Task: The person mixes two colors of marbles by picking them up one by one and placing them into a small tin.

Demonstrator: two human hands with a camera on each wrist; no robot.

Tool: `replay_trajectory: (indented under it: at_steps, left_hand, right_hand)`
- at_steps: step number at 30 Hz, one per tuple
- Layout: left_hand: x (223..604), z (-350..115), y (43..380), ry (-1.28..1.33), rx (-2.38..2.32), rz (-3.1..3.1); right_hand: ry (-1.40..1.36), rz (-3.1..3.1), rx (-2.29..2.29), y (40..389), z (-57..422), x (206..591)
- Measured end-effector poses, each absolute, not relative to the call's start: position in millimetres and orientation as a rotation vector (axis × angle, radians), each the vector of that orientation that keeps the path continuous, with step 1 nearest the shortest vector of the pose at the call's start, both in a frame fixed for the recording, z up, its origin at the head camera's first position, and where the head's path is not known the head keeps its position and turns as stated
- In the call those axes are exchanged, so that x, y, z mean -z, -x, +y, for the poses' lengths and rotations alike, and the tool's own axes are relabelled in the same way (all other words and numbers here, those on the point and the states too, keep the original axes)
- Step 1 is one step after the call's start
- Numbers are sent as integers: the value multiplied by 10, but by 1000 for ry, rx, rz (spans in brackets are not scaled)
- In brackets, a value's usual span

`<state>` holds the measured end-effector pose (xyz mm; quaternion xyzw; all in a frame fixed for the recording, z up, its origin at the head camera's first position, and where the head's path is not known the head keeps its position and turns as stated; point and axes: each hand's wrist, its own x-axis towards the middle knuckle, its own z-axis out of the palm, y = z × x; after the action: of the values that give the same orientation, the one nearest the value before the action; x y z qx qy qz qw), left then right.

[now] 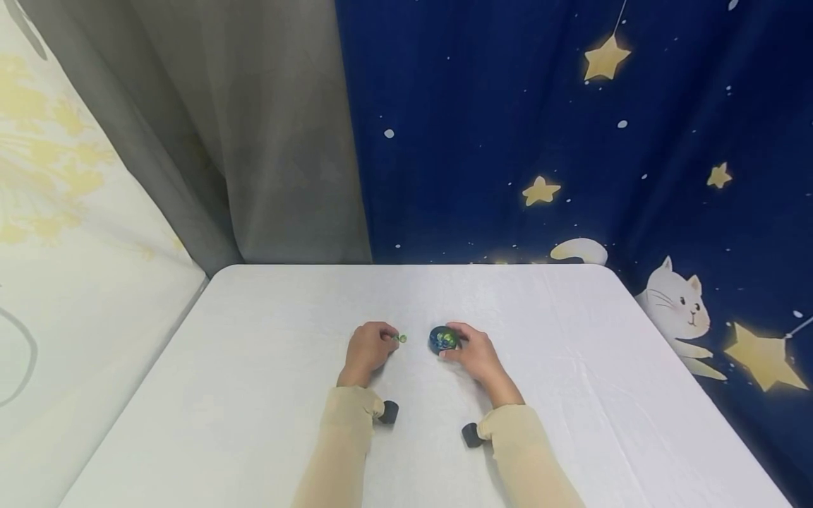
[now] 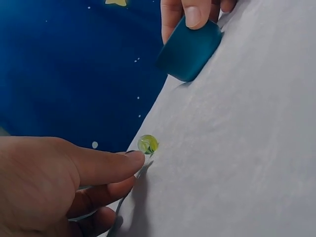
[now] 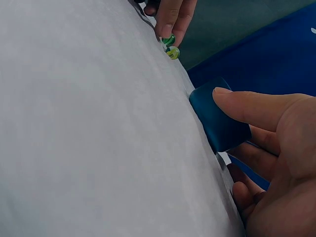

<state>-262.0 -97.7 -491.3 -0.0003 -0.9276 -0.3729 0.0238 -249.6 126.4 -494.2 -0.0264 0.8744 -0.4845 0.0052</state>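
Observation:
Above the white table, my left hand (image 1: 370, 347) pinches a green glass marble (image 3: 169, 39) between thumb and fingers. A yellow-green marble (image 2: 148, 144) sits right at those fingertips; whether it is gripped or only touching, I cannot tell. To the right, my right hand (image 1: 475, 353) holds a small dark blue round container (image 3: 217, 114) by its sides, thumb on one side and fingers on the other. Several green and blue marbles (image 1: 447, 339) show inside its opening in the head view. A short gap separates the container from the left hand's marbles.
A white cloth covers the table (image 1: 267, 437). Behind the far edge hang a grey curtain (image 1: 286, 141) and a blue curtain (image 1: 457, 141) with stars. A black wrist device (image 1: 389, 412) is on the left sleeve, another black device (image 1: 471, 435) on the right.

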Motion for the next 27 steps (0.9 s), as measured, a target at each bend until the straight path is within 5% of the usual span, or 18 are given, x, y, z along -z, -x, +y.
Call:
replay_trajectory:
  at_steps: [27]
  left_hand:
    - [4853, -946, 2640, 115, 1252, -2705]
  right_hand:
    - [77, 2727, 1535, 2470, 1255, 4920]
